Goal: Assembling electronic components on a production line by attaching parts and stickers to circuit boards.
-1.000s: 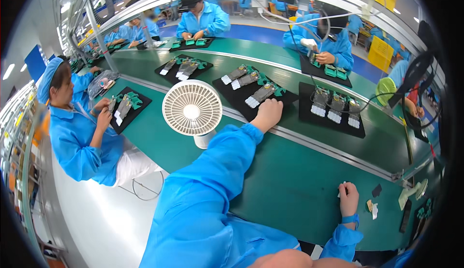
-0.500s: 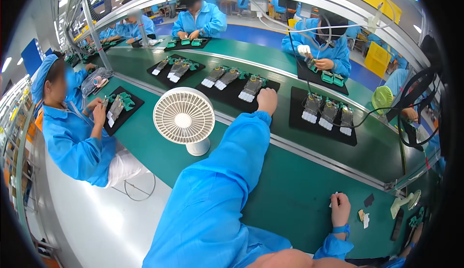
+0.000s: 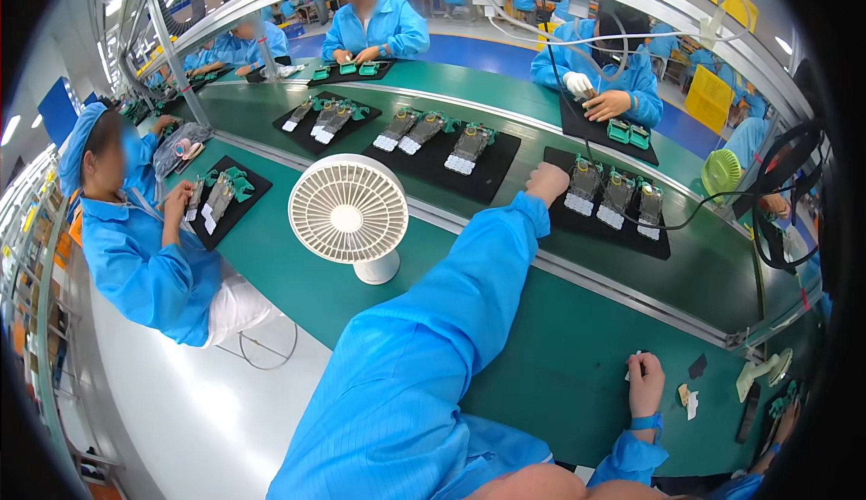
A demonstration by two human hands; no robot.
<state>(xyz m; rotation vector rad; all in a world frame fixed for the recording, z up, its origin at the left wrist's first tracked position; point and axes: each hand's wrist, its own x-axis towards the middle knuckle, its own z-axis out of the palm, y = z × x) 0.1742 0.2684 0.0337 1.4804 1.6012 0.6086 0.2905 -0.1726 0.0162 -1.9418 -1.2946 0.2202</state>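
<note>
My left arm, in a blue sleeve, reaches across the green bench. My left hand (image 3: 548, 183) is at the left edge of a black mat (image 3: 645, 238), beside the nearest of three circuit boards (image 3: 583, 186) with green clips and white lower ends. Its fingers point away from me and are largely hidden, so any hold on the mat is unclear. At the lower right, my right hand (image 3: 646, 387) rests low over the bench, fingers pinched together. A small pale bit shows by its fingertips, too small to name.
A white fan (image 3: 347, 220) stands left of my arm. Another black mat (image 3: 487, 175) carries three boards. Paper scraps (image 3: 689, 401) and a dark square (image 3: 697, 366) lie right of my right hand. Black cables (image 3: 767, 184) hang at right. A co-worker (image 3: 135, 229) sits left; others sit opposite.
My left hand has moved right, from the middle mat's edge to the left edge of the right mat. My right hand stays pinched in about the same place.
</note>
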